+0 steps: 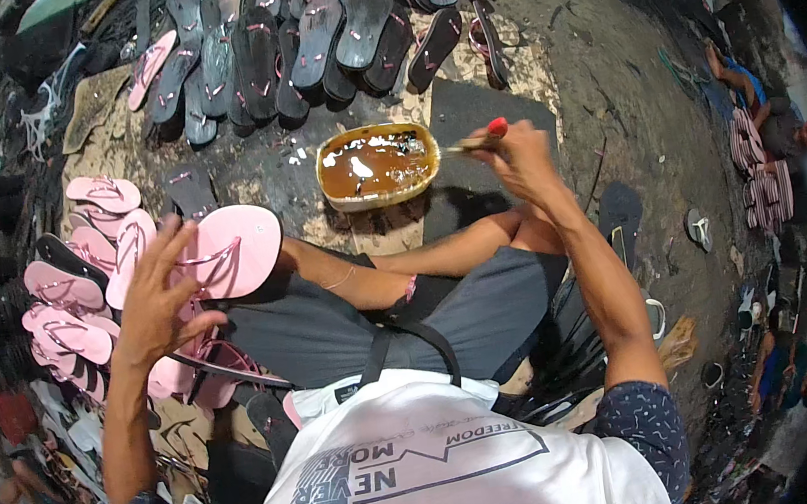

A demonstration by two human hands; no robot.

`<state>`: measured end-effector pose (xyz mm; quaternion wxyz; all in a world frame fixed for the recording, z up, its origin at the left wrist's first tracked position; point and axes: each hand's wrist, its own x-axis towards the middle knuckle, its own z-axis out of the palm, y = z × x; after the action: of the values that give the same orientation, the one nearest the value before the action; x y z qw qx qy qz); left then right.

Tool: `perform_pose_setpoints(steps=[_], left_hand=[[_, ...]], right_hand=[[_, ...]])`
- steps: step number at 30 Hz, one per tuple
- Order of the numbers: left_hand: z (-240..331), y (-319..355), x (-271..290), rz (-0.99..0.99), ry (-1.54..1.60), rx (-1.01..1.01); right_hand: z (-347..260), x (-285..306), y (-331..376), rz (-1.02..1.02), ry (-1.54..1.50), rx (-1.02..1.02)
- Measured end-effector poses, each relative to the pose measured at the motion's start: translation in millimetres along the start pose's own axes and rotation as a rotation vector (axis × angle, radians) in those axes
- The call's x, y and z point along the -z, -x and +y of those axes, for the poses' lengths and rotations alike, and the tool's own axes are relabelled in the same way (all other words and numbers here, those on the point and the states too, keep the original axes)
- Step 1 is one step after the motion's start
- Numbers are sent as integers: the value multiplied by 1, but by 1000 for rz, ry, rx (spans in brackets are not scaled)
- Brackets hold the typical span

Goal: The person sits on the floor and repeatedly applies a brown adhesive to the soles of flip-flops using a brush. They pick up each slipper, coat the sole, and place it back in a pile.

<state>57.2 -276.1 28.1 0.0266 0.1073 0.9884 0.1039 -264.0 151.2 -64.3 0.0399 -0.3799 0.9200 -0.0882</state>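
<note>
My left hand (160, 300) is raised above my left knee with the fingers spread wide, and it props up a pink rubber flip-flop sole with thin pink straps (230, 251). The sole rests against my palm and thumb side, strap face turned up toward me. Its long axis runs roughly left to right, tilting slightly upward: the rounded end points right, toward the glue tub, while the other end is hidden behind my hand.

My right hand (516, 156) is stretched out ahead of me, fingers pressed together in a pinch around a small brush with a red-tipped handle (482, 135). The brush lies almost level, its red end at my fingertips and its working end pointing left, reaching the right rim of the oval yellow plastic tub of brown glue (378, 164). The tub sits on the ground just in front of my knees, its long side running left to right.

Beside my left hand, on the ground, lies a heap of finished pink flip-flops (76, 292), overlapping one another. Farther ahead, beyond the tub, a row of dark grey flip-flops with pink straps (296, 33) is laid out in overlapping ranks, toes pointing away from me. My grey shorts (491, 307) fill the middle below the tub.
</note>
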Motion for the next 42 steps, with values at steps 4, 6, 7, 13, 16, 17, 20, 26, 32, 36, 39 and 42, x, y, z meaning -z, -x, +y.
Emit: perform_pose_setpoints(steps=[4,6,7,13,16,17,20,26,32,36,39,42], left_hand=[[-15,-26,-5,-65,15,-58],[-14,-33,-18,193,385,80],[1,-48,-31,375,1027,262],[82,-124,-104,580,2396,416],[113,-140,-111,607,2436,357],[118,-141,-104,588,2468,351],[112,-143,-91,558,2543,278],[128,-130,-113,444,2307,398],[111,-112,-123,528,2509,213],[117,-106,-115,553,2457,273],[108,-112,-121,718,2367,389],[105,-124,-110,669,2414,155]], right_hand=[[23,28,15,535,-948,-260],[5,52,15,790,-1185,-378],[5,51,19,849,-1451,-412],[-121,24,-48,658,-1768,-188],[-165,32,-76,474,-1337,-13],[-167,23,-82,618,-1148,172],[-188,-21,-59,759,-1110,371],[-166,28,-42,556,-1191,178],[-154,32,-42,517,-1378,-8],[-112,12,-56,558,-1228,-72],[-130,49,-79,677,-1149,300],[-155,29,-69,763,-822,348]])
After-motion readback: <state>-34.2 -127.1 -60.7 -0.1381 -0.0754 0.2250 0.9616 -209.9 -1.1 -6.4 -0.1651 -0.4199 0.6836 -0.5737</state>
